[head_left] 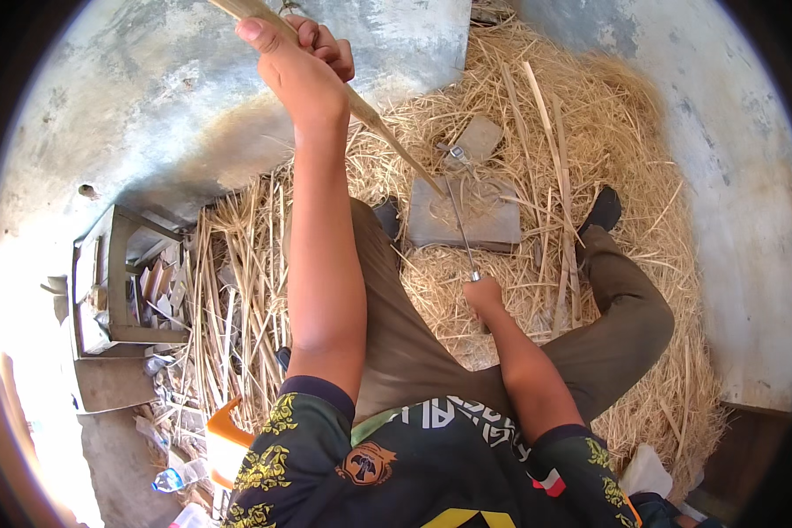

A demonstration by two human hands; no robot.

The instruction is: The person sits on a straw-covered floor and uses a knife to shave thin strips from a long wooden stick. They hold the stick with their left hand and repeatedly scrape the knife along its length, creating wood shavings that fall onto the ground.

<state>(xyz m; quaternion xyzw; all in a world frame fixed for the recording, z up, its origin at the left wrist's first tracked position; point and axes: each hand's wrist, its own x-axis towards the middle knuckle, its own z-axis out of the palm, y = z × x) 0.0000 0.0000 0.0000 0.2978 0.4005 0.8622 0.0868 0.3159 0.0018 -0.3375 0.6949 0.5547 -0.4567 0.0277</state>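
Note:
Raised high at the upper left, my left hand (304,66) is closed around a long pale stick (383,132) that looks like bamboo. The stick slants down to the right, and its lower end meets the top of a flat grey block (465,231) between my feet. My right hand (484,297) grips the handle of a long, thin-bladed knife (458,216). Its narrow blade points away from me over the block, and the tip is close to the stick's lower end. Whether blade and stick touch, I cannot tell.
Straw-like shavings (607,114) cover the floor around the block. Beyond it lie a small stone slab (478,139) and a small metal object (456,155). Long split strips (561,189) lie to its right. At left stand a wooden frame cabinet (114,334) and a plastic bottle (169,480).

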